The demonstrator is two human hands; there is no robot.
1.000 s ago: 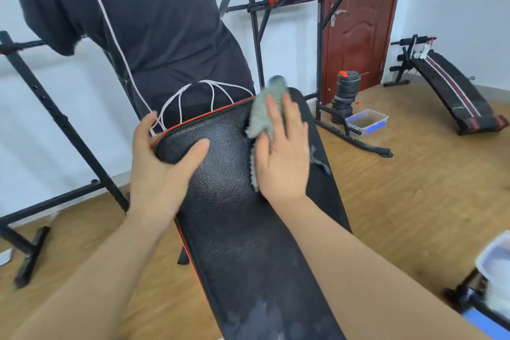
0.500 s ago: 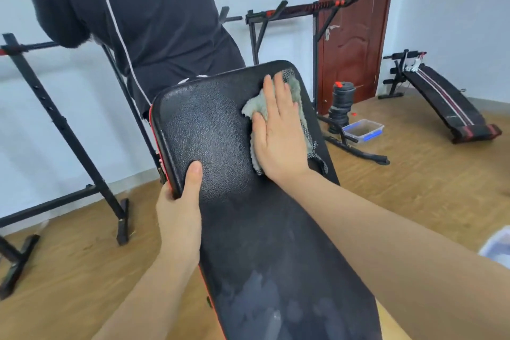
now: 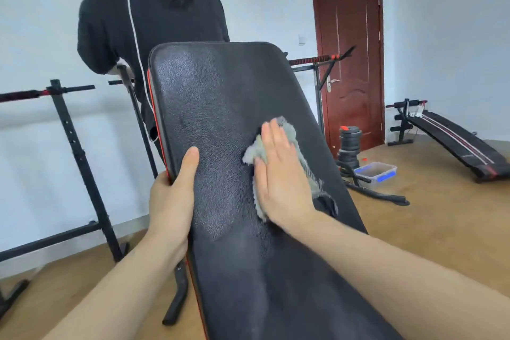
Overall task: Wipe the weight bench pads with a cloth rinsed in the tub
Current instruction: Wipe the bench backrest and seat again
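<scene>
The black padded back pad of the weight bench (image 3: 220, 96) rises tilted in front of me, with a red trim along its left edge. My left hand (image 3: 172, 196) grips that left edge, thumb lying on the pad face. My right hand (image 3: 281, 174) lies flat on a grey cloth (image 3: 289, 132), pressing it against the right half of the pad. The cloth sticks out above the fingertips and trails along the right side of the hand. Damp streaks show on the lower pad (image 3: 265, 284).
A person in a dark top (image 3: 149, 8) stands just behind the bench. Black rack frames (image 3: 77, 146) stand at left and behind. A stack of weight plates (image 3: 349, 146), a small clear bin (image 3: 376, 171), a sit-up bench (image 3: 458, 143) and a brown door (image 3: 347, 36) lie at right.
The right hand and cloth have slid down from the pad's top corner toward its middle. The left hand has shifted down the left edge. The view has tipped upward.
</scene>
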